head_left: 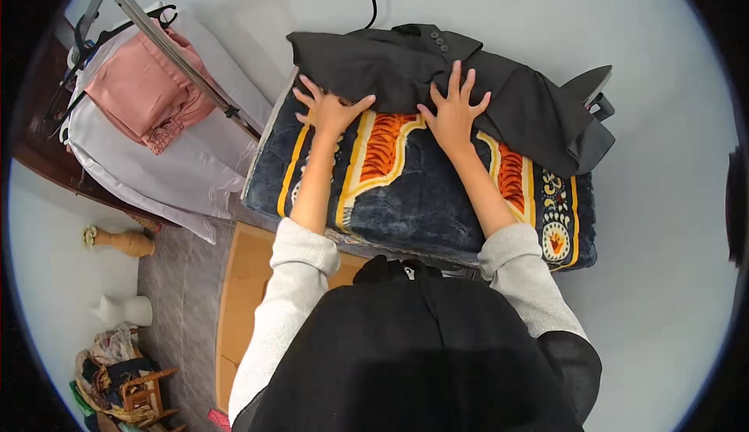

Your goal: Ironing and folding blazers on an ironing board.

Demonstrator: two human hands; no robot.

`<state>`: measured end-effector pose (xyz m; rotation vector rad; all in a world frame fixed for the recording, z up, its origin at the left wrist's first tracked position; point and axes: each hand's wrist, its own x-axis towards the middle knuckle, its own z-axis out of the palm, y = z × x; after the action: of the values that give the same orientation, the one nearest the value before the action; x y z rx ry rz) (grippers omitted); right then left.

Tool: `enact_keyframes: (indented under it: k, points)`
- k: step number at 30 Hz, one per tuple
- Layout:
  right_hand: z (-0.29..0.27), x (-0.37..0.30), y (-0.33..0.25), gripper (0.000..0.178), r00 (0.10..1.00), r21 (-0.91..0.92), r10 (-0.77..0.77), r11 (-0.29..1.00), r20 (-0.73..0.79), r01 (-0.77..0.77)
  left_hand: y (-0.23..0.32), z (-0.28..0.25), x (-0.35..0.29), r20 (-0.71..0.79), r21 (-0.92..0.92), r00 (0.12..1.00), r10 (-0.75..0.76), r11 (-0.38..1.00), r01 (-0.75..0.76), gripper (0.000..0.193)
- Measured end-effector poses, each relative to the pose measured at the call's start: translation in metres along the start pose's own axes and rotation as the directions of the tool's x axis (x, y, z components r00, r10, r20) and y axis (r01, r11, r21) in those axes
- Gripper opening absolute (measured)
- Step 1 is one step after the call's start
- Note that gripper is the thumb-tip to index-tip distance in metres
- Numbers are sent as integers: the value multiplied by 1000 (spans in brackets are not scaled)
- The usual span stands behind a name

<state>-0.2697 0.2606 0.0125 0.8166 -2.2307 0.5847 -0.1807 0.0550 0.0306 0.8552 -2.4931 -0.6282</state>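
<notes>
Garment (pixel 367 65) in dark grey, lying along the far side of a blanket-covered table under two spread hands.

The left hand (pixel 331 112) rests palm down at the garment's near edge, fingers fanned, the thumb pointing inward; the right hand (pixel 454 116) lies with its fingertips on the cloth near the middle. Both are splayed and grasp nothing. The garment's buttons (pixel 441 40) show at the far edge, and its right end slants toward the near side. Beneath it, the blanket (pixel 421 214) is navy with orange and yellow patterning. An iron-like object (pixel 589 85) stands at the right, partly hidden behind the garment. A metal rack (pixel 148 26) at left holds pink (pixel 148 89) and white clothing (pixel 156 175).
</notes>
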Motion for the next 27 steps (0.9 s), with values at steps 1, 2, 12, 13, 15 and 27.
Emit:
enact_keyframes:
  k: [1, 2, 12, 13, 15, 27]
  points:
    - [3, 1, 6, 29, 999, -8, -40, 999, -17, 40, 5, 11, -4, -52, -72, 997, -48, 996, 45, 114]
    - [5, 3, 6, 22, 995, -2, -93, 996, -34, 93, 2, 18, -9, -113, -142, 987, -114, 985, 98, 112]
    - [-42, 83, -30, 15, 915, 224, -29, 966, -403, 129, 23, 69, -27, -50, -669, 997, -59, 743, 10, 59]
    - [-39, 84, -28, 15, 918, 224, -53, 963, -393, 151, 37, 61, -29, 15, -771, 999, -35, 636, 34, 66]
    - [-37, 80, -28, 19, 933, 205, -124, 958, -338, 202, 64, 38, -34, 24, -894, 984, -179, 437, 101, 55]
    - [-64, -28, 27, 64, 998, 36, -4, 999, 66, 2, 28, -76, -7, -45, -703, 972, 229, 684, -194, 38]
